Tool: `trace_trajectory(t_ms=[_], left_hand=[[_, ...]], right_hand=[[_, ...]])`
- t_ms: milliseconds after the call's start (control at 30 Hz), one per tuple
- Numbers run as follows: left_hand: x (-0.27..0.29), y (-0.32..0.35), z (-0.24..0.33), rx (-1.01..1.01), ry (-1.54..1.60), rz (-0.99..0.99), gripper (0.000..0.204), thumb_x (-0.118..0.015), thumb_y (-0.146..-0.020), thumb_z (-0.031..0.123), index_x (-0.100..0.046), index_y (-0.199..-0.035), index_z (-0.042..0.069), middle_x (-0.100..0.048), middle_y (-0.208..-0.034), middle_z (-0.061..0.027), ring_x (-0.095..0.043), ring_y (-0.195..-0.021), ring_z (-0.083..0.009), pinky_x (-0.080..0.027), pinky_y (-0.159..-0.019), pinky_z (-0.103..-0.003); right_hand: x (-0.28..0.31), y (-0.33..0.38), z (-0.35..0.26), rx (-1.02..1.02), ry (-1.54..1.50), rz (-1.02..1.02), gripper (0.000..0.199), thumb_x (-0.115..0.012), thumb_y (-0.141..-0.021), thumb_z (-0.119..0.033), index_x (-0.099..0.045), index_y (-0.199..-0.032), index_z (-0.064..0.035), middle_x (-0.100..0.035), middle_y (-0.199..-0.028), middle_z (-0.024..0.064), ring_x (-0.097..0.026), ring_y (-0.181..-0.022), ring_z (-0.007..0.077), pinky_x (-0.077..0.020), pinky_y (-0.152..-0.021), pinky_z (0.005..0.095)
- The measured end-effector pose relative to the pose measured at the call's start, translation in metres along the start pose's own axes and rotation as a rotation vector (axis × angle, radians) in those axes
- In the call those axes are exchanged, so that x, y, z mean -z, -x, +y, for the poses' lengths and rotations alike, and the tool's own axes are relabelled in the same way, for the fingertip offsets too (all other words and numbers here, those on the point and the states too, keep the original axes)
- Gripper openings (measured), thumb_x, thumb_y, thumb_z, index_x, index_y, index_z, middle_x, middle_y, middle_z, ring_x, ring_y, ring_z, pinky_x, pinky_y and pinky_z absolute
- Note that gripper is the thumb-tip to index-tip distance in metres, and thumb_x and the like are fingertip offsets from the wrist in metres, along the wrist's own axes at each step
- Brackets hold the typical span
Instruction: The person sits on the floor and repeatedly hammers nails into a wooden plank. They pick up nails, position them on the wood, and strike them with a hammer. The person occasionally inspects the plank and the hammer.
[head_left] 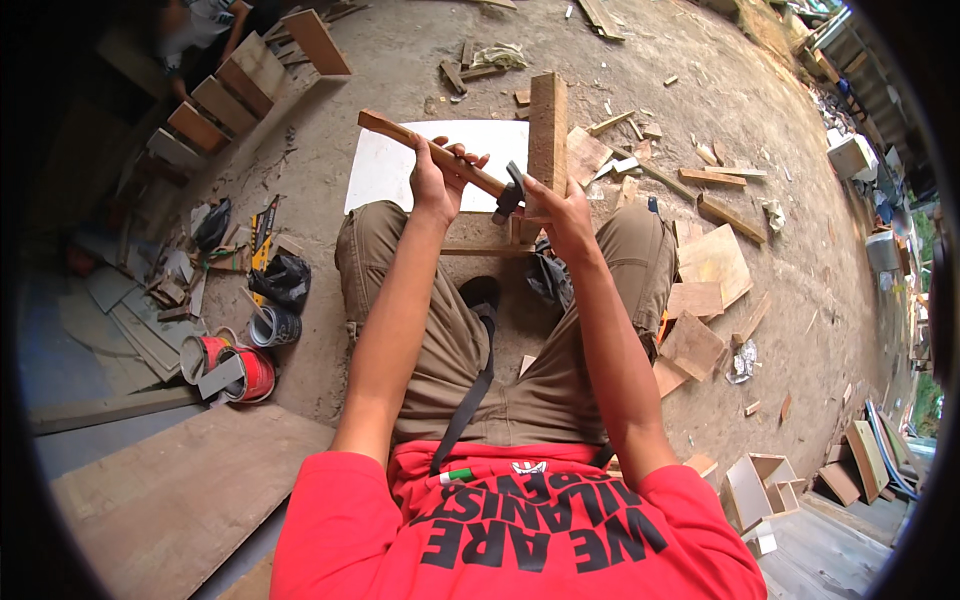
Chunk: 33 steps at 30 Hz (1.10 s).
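Note:
My left hand point(438, 180) is closed round the wooden handle of a hammer point(480, 178). The handle slants down to the right, toward its dark metal head. My right hand point(564, 215) is beside that head, its fingers bent at the near end of a thick wooden beam point(548, 125). Whatever those fingers pinch, if anything, is hidden. Behind the hammer lies a white board point(385, 170), between my knees and the far floor. Under my hands a wooden strip point(485, 250) runs crosswise, partly covered.
Wood offcuts point(715, 265) lie scattered to the right. On the left stand red paint cans point(248, 375), a grey can point(275, 325), a black plastic bag point(282, 280) and a yellow handsaw point(264, 235). Boards point(225, 105) stand in a row near another person at the far left.

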<state>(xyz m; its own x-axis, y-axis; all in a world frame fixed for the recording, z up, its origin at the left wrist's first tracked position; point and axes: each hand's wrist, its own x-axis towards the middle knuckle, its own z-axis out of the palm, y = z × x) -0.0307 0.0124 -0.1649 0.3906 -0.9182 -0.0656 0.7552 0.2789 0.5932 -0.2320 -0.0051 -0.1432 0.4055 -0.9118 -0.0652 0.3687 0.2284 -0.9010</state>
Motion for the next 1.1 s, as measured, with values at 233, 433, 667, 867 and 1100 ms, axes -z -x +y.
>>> trace_trajectory(t_ms=[233,433,667,867,1100], left_hand=[[-0.030,0.011,-0.030,0.367,-0.838,-0.011,0.061,-0.037,-0.103,0.055,-0.042,-0.129,0.000,-0.057,-0.110,-0.0156,-0.059,-0.098,-0.0246,-0.052,-0.076,-0.038],[-0.012,0.024,-0.055,0.379,-0.919,-0.096,0.057,-0.039,-0.103,0.054,-0.058,-0.118,0.003,-0.052,-0.081,-0.0002,-0.049,-0.064,-0.0102,-0.044,-0.058,-0.026],[-0.028,0.036,-0.033,0.581,-1.000,-0.432,0.059,-0.040,-0.102,0.057,-0.060,-0.124,0.006,-0.047,-0.075,0.0039,-0.047,-0.063,-0.0074,-0.044,-0.059,-0.024],[-0.028,0.035,-0.028,0.631,-1.052,-0.574,0.050,-0.051,-0.101,0.048,-0.056,-0.131,0.009,-0.050,-0.079,0.0033,-0.049,-0.069,-0.0061,-0.045,-0.062,-0.021],[-0.011,0.037,-0.014,0.488,-1.258,-0.742,0.043,-0.068,-0.086,0.016,-0.056,-0.126,0.005,-0.062,-0.096,-0.0017,-0.060,-0.084,-0.0131,-0.051,-0.076,-0.028]], right_hand=[[-0.014,0.004,0.026,0.134,0.016,0.052,0.051,-0.076,-0.083,-0.012,-0.046,-0.122,0.0021,-0.064,-0.100,0.0114,-0.065,-0.082,0.0145,-0.0554,-0.067,0.0274],[0.013,-0.016,0.024,0.202,0.121,0.393,0.048,-0.076,-0.085,-0.017,-0.046,-0.117,0.0005,-0.062,-0.096,0.0107,-0.064,-0.079,0.0180,-0.0570,-0.065,0.0307],[0.020,-0.022,0.011,0.233,0.053,0.383,0.061,-0.082,-0.079,-0.015,-0.042,-0.121,0.0033,-0.059,-0.104,0.0136,-0.065,-0.087,0.0208,-0.0581,-0.067,0.0297],[0.015,-0.020,0.007,0.128,-0.186,0.458,0.059,-0.079,-0.078,-0.009,-0.042,-0.122,0.0030,-0.059,-0.105,0.0151,-0.067,-0.086,0.0227,-0.0627,-0.065,0.0333],[0.033,-0.037,0.020,0.370,-0.103,0.675,0.075,-0.080,-0.077,-0.003,-0.030,-0.132,0.0055,-0.051,-0.123,0.0206,-0.060,-0.107,0.0280,-0.0539,-0.086,0.0359]])
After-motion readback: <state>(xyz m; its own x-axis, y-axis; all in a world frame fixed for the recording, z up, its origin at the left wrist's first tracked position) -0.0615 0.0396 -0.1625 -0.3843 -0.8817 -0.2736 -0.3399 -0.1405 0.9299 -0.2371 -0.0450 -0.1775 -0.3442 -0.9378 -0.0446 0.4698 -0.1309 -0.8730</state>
